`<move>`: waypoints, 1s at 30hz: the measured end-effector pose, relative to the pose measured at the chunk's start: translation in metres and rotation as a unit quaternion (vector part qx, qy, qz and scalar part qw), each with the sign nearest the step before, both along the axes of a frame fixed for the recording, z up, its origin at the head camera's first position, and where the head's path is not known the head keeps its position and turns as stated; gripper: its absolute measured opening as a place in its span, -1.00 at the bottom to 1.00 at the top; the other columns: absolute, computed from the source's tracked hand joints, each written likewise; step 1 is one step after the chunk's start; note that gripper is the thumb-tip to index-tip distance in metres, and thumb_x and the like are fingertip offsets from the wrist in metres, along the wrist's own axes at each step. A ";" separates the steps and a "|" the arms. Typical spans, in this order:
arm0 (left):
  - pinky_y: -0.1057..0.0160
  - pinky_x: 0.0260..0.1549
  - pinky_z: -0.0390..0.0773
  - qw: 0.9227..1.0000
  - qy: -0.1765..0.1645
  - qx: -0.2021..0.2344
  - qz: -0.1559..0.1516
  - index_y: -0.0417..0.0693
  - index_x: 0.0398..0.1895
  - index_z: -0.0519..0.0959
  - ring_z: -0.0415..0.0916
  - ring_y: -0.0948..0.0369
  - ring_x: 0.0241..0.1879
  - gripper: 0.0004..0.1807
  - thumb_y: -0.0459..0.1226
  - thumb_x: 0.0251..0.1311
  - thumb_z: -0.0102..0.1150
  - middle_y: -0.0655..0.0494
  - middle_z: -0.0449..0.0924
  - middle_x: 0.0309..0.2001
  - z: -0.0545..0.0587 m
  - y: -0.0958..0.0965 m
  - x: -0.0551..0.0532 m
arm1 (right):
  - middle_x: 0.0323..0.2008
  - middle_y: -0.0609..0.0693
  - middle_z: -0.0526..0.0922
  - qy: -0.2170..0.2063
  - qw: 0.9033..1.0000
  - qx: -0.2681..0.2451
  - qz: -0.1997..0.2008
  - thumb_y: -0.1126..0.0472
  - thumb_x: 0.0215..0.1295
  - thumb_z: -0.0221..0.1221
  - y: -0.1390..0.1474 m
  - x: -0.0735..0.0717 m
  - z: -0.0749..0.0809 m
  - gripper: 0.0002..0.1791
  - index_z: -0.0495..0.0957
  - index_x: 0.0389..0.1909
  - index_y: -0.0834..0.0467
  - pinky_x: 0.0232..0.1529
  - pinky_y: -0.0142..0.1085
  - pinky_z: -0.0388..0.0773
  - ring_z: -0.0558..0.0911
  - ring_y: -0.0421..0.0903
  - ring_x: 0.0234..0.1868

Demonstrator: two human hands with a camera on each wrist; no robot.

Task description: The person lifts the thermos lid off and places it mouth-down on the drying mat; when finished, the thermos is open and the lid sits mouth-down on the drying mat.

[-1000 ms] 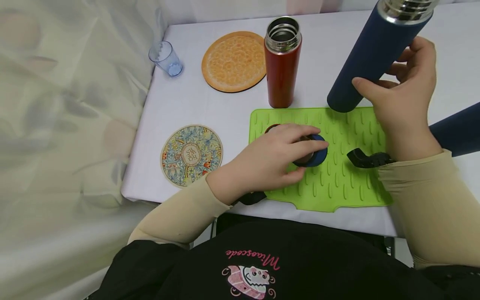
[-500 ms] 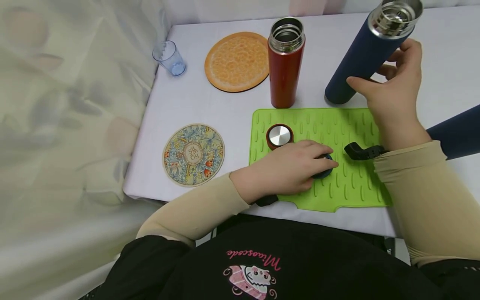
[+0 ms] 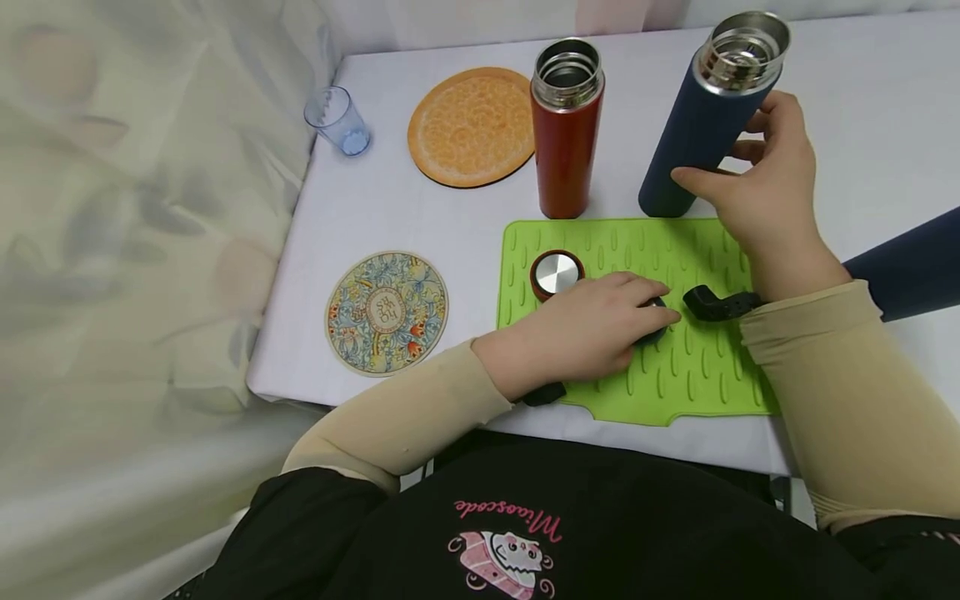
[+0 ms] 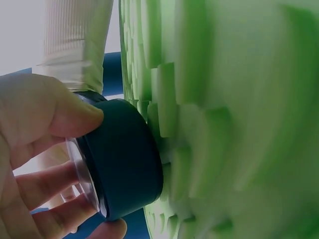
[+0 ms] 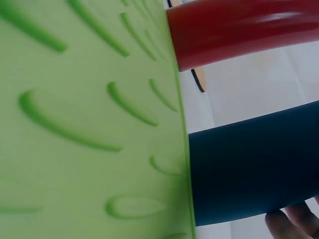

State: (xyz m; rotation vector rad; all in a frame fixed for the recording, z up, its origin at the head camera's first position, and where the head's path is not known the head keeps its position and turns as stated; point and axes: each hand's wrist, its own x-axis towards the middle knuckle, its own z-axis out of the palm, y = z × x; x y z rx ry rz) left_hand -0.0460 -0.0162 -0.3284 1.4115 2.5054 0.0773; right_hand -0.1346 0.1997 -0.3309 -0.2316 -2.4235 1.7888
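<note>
On the ribbed green mat [image 3: 697, 383], my left hand [image 3: 585, 333] holds a dark blue bottle lid [image 4: 127, 154] between thumb and fingers. The lid's rounded side faces the mat in the left wrist view, and its shiny inner face is toward the palm. My right hand [image 3: 776, 196] grips an uncapped dark blue thermos [image 3: 693, 125] that stands just past the mat's far edge, its steel mouth up. A red lid with a silver disc [image 3: 557, 273] lies left of my left hand. Behind the mat, an uncapped red thermos [image 3: 566, 158] stands upright.
A second dark blue cylinder [image 3: 911, 262] lies at the right, partly behind my right forearm. Leftward are a round floral mat [image 3: 386, 312], a round orange mat [image 3: 471, 125] and a clear blue glass [image 3: 337, 121] by the table's left edge.
My right hand has brought the tilted blue thermos left and down, and it now stands more upright behind the mat. My left hand has moved right with the blue lid, uncovering the red lid.
</note>
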 end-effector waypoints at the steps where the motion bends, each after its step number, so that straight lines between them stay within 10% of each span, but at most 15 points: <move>1: 0.15 0.60 0.36 1.000 -0.001 0.000 0.004 0.15 0.63 0.48 0.38 0.03 0.59 -0.40 -0.23 0.57 0.13 0.01 0.40 0.63 0.000 0.001 -0.001 | 0.18 -0.28 0.49 -0.006 1.000 0.007 0.002 0.36 0.19 0.57 0.000 0.000 0.001 -0.07 0.39 0.51 -0.18 0.02 -0.44 0.64 0.60 -0.27 0.21; 18: 0.18 0.60 0.36 0.999 -0.011 -0.025 0.016 0.15 0.66 0.44 0.34 0.08 0.63 -0.43 -0.21 0.65 0.03 0.02 0.38 0.65 0.001 0.007 -0.002 | 0.36 -0.20 0.44 -0.048 0.991 0.121 0.025 0.13 0.37 0.48 0.002 0.002 0.001 -0.02 0.14 0.68 -0.20 0.07 -0.41 0.44 0.52 -0.23 0.30; 30: 0.12 0.47 0.52 0.999 0.006 0.024 0.031 0.16 0.58 0.54 0.47 0.12 0.53 -0.44 -0.25 0.56 0.07 0.15 0.52 0.54 0.008 -0.007 0.001 | -0.01 -0.30 0.43 -0.087 0.994 0.059 0.027 0.23 0.38 0.42 0.009 0.019 0.004 -0.19 0.26 0.54 -0.16 -0.14 -0.45 0.53 0.57 -0.35 -0.03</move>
